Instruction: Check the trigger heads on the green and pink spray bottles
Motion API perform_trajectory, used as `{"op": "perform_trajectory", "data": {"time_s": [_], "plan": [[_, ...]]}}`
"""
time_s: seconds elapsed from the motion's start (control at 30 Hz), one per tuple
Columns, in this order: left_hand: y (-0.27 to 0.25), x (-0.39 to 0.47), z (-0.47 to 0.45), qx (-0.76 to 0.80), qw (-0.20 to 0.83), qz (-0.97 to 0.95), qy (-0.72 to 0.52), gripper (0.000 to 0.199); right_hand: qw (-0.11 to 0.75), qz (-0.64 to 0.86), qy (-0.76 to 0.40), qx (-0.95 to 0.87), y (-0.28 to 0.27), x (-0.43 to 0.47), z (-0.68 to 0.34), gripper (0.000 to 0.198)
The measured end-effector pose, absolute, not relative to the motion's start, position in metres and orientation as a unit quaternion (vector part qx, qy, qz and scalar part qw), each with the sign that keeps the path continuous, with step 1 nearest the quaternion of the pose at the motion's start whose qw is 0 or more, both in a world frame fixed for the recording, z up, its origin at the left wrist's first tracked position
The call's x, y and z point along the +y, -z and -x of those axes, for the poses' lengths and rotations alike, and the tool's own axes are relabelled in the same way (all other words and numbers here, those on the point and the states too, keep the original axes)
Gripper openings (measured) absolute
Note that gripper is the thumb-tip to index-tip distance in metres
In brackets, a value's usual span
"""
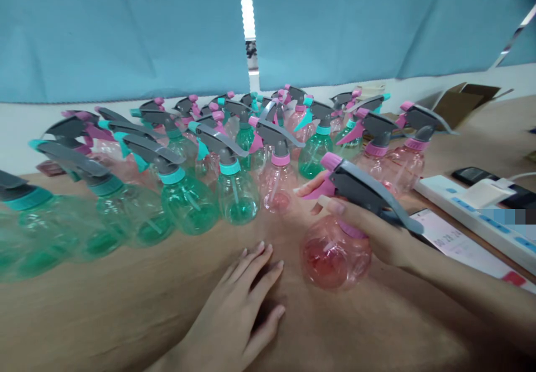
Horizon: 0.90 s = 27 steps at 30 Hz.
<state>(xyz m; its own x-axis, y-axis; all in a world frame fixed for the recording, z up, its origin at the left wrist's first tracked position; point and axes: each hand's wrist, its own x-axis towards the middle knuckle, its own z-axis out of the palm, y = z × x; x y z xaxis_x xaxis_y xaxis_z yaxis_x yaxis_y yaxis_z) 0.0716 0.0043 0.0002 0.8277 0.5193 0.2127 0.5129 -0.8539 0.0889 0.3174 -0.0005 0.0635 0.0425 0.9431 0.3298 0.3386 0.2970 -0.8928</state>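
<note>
Pink trigger-spray bottle [335, 254], right of centre, neck gripped by the right hand [377, 232]; left hand [234, 305] lies open, palm down. A leftward jolt might topple the upright pink-collared sprayer [279, 185] mid-frame.

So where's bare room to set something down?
Bare tabletop: left of the left hand, nearer than the green bottles, and right of that hand, nearer than the held pink bottle. Crowded: bottle rows behind; phone and power strip at right.
</note>
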Motion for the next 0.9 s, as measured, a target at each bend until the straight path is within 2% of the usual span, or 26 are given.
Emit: {"op": "perform_trajectory", "data": {"time_s": [0.47, 0.9], "plan": [[-0.0001, 0.0052, -0.0716, 0.265, 0.015, -0.956, -0.122, 0.045, 0.517, 0.521, -0.274, -0.622, -0.0582, -0.0013, -0.3222, 0.017], [-0.0004, 0.0048, -0.0718, 0.265, 0.007, -0.956, -0.124, 0.045, 0.511, 0.514, -0.3, -0.62, -0.0628, -0.0004, -0.3174, 0.022]]}}
